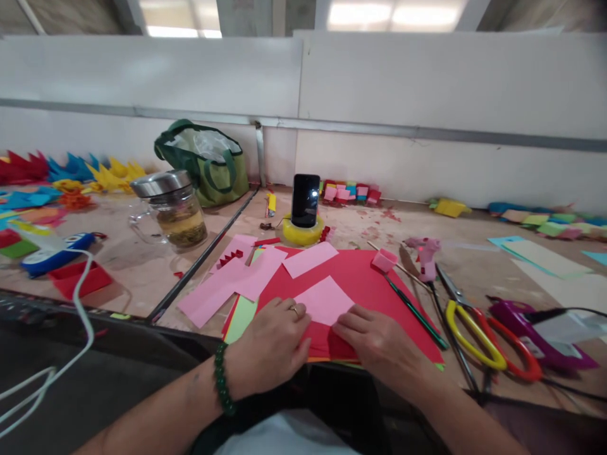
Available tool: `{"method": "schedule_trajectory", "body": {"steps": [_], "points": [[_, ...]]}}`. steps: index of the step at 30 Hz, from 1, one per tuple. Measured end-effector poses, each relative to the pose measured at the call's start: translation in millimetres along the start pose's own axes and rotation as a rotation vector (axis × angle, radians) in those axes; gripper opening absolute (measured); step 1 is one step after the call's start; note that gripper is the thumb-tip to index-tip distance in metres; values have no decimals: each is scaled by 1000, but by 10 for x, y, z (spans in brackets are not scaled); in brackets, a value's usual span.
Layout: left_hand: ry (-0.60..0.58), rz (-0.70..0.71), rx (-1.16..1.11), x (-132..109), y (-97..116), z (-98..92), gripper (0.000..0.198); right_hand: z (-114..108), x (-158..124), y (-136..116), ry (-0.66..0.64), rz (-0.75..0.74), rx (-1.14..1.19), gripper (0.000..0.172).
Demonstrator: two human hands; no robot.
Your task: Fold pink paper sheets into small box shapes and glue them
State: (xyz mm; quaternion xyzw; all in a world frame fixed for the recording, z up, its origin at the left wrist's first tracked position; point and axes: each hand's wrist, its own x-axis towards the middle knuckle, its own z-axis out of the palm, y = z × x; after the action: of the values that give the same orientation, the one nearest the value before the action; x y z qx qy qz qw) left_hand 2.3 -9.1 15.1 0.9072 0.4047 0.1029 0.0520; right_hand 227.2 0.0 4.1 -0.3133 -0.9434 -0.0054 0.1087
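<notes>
A piece of pink paper (325, 298) lies at an angle on a stack of red paper sheets (403, 297) near the table's front edge. At its left side, my left hand (268, 344), with a ring and a green bead bracelet, has its fingers curled down on the paper. Opposite, my right hand (379, 341) pinches the right corner with fingers pressed together; the thumb is hidden. A darker red area shows between the hands. Just beyond is a loose pink strip (310, 259), with more pink paper pieces (213, 294) to the left.
Right of the stack are a green pen-like tool (417, 313), a pink folded box (384, 260), a pink glue gun (427, 259), scissors (477, 335) and a purple device (545, 335). A phone (305, 201) stands behind on yellow tape (303, 232). A glass tea mug (177, 218) is at left.
</notes>
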Motion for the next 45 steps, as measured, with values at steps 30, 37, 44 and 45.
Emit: {"method": "schedule_trajectory", "body": {"steps": [30, 37, 44, 45], "points": [[180, -287, -518, 172, -282, 171, 72, 48, 33, 95, 166, 655, 236, 60], [483, 15, -116, -1, -59, -38, 20, -160, 43, 37, 407, 323, 170, 49], [218, 83, 30, -86, 16, -24, 20, 22, -52, -11, 362, 152, 102, 41], [185, 66, -13, -103, -15, -19, 28, 62, -87, -8, 344, 175, 146, 41]]}}
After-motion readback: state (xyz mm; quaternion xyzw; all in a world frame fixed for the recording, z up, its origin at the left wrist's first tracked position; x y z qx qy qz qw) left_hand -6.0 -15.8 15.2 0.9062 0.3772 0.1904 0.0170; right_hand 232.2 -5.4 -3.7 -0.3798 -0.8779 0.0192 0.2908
